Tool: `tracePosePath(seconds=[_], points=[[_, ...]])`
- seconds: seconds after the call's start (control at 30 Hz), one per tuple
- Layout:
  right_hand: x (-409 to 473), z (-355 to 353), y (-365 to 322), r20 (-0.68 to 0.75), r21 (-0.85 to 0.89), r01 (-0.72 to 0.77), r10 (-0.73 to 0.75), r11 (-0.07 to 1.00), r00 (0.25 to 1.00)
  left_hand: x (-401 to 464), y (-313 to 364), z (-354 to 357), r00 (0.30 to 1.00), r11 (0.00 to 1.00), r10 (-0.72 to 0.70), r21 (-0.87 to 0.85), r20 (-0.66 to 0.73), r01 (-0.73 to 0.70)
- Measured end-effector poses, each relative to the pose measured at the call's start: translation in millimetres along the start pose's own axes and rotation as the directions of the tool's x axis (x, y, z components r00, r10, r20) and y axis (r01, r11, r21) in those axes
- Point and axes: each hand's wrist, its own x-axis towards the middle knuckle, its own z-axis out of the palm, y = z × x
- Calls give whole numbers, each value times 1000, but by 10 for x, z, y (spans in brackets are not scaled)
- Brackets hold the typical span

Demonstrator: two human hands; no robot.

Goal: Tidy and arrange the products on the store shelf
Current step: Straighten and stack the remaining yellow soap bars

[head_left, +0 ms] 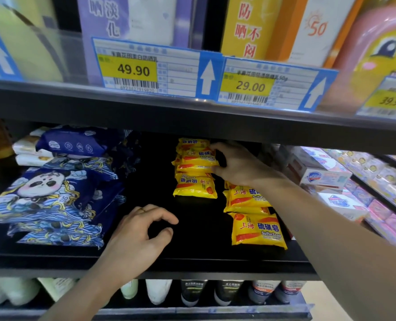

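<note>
Head view: mid-tidy, soap packs on the dark shelf [192,256].

Gripped by the right hand [235,164]: a yellow soap pack [198,158] atop the rear stack, thumb and fingers curled round it. Hovered empty over the shelf: the left hand [139,235], fingers loosely curled. Likely next: squaring that stack, then aligning the 2nd row [254,216] to its right.

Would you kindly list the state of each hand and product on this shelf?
right hand: gripping the rear soap stack.
left hand: fingers loosely curled, holding nothing.
rear soap stack: piled unevenly, some packs upside down.
front soap row: lying flat, overlapping, labels upright.
panda wipes packs: stacked, slumped forward.
price tags: clipped to upper shelf edge.
</note>
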Motion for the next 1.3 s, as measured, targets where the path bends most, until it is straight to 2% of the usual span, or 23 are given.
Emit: tracePosePath(seconds=[0.2, 0.4, 0.5, 0.7, 0.87, 0.93, 1.0, 1.1, 1.17, 1.3], points=[[269, 189, -165, 129, -88, -16, 27, 996, 991, 22, -51, -1, 999, 999, 7, -34, -32, -8], [151, 251, -307, -85, -90, -61, 54, 994, 995, 51, -93, -4, 998, 998, 3, -64, -63, -7], [-126, 292, -485, -194, -79, -48, 32, 996, 981, 65, -59, -15, 993, 979, -34, -203, -117, 9], [-1013, 557, -738, -308, 154, 164, -110, 974, 945, 75, -97, -45, 987, 931, -80, -365, -141, 23], [-1324, 832, -850, -379, 260, 284, -173, 923, 909, 76, -110, -13, 999, 913, -30, -408, -43, 10], [-1364, 899, -876, -396, 380, 284, -123, 880, 910, 88, -138, -15, 999, 909, -28, -417, -29, 13], [-1389, 912, -895, -347, 580, 214, 1, 786, 938, 90, -172, -26, 999, 914, -8, -406, -31, -5], [-1376, 893, -919, -116, 873, 27, 154, 487, 981, 93, -194, -31, 999, 912, 1, -410, -37, -16], [-1322, 858, -909, 4, 939, -72, 198, 337, 980, 99, -204, -28, 1000, 910, 9, -415, -25, -19], [-1278, 830, -894, 26, 940, -94, 207, 327, 978, 80, -206, -23, 999, 922, 32, -386, 2, -28]])
